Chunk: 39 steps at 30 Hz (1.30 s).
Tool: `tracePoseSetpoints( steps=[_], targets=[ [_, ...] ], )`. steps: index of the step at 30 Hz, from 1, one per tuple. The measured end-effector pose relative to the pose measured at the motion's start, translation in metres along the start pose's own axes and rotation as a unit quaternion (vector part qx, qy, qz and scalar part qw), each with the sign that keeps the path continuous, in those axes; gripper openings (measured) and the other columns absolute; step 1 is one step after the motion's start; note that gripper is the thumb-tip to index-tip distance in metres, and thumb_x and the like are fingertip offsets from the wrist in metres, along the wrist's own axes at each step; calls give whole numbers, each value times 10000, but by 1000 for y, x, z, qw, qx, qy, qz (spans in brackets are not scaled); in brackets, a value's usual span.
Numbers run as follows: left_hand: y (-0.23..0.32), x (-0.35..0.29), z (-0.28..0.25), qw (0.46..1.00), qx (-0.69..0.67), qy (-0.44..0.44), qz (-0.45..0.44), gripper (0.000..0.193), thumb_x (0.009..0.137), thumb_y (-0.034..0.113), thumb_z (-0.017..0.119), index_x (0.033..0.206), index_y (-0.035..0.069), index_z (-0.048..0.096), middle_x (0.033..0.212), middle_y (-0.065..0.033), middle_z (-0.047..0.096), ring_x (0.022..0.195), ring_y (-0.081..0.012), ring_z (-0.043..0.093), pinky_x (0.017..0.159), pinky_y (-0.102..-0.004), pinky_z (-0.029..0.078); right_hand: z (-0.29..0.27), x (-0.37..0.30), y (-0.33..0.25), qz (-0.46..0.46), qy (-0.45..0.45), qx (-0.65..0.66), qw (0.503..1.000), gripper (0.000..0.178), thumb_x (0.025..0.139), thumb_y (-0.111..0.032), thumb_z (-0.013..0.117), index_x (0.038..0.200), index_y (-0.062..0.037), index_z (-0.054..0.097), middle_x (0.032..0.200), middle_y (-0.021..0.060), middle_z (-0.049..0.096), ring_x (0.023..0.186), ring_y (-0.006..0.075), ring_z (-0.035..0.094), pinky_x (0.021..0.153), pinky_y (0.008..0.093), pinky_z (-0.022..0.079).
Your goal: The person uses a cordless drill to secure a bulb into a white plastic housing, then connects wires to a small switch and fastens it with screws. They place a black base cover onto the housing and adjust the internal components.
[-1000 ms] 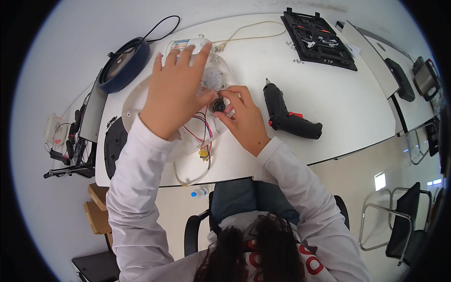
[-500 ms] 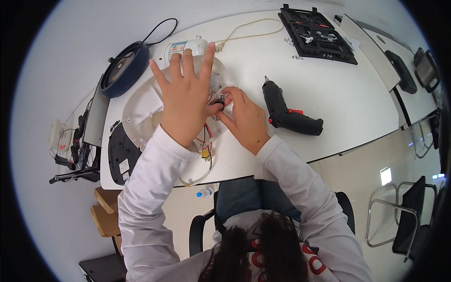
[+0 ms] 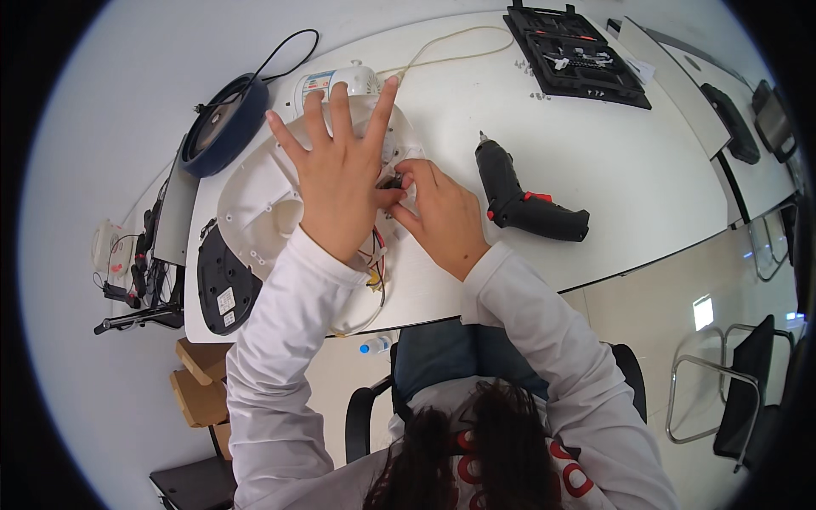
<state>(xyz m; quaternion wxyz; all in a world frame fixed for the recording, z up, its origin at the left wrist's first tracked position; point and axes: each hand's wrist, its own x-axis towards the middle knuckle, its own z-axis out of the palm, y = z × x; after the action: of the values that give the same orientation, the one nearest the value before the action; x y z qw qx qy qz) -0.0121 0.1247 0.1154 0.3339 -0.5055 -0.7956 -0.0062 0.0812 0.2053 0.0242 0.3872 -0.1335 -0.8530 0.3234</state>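
A white plastic appliance housing (image 3: 245, 194) lies hollow side up on the table, with posts and moulded ribs inside. Over it my left hand (image 3: 340, 187) is held with its fingers spread wide, its thumb reaching to a small dark part (image 3: 391, 182) at the housing's right side. My right hand (image 3: 446, 208) pinches that part between thumb and fingers. What kind of part it is cannot be made out, since the fingers cover most of it. Red, black and yellow wires (image 3: 378, 259) trail from the housing below my hands.
To the right lies a black cordless screwdriver (image 3: 523, 200). An open black tool case (image 3: 578, 64) stands at the back right, with several screws (image 3: 538, 96) nearby. A blue round base (image 3: 225, 127), a white motor unit (image 3: 355, 79) and a black base cover (image 3: 223, 285) surround the housing.
The dark part and my right fingertips have shifted slightly, and less of the part shows now. My left hand keeps its spread pose. The whole view has moved a little.
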Motion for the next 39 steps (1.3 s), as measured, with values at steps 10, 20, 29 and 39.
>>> tracePoseSetpoints(
  steps=[10, 20, 29, 39],
  targets=[
    [-2, 0, 2, 1000, -1, 14, 11, 1191, 446, 353, 910, 1490, 334, 337, 1394, -106, 415, 1278, -324, 376, 1033, -666, 208, -4, -1, -1, 9, -34, 21, 999, 477, 755, -180, 775, 1129, -45, 513, 1017, 79, 602, 893, 268, 638, 714, 363, 514],
    [-4, 1, 5, 1000, -4, 11, 12, 1212, 430, 371, 915, 1492, 339, 333, 1392, -88, 417, 1283, -307, 374, 1025, -652, 224, -3, -4, 6, -46, -47, -26, 997, 602, 739, -197, 789, 1216, -22, 465, 1105, 125, 558, 1006, 291, 595, 805, 363, 493],
    [-4, -2, 0, 1000, -3, 4, 19, 1286, 335, 357, 921, 1484, 351, 343, 1388, -87, 411, 1288, -310, 368, 1007, -645, 242, -2, -4, 7, -46, -32, -16, 998, 587, 733, -198, 790, 1208, -33, 487, 1070, 110, 559, 989, 279, 595, 802, 359, 492],
    [-4, -1, -1, 1000, -11, -2, 18, 1234, 365, 305, 928, 1464, 366, 371, 1393, -93, 402, 1308, -323, 346, 1032, -637, 206, -6, -4, 4, -37, -45, -3, 998, 595, 722, -173, 789, 1216, -32, 487, 1064, 118, 557, 965, 293, 602, 788, 377, 498]
  ],
)
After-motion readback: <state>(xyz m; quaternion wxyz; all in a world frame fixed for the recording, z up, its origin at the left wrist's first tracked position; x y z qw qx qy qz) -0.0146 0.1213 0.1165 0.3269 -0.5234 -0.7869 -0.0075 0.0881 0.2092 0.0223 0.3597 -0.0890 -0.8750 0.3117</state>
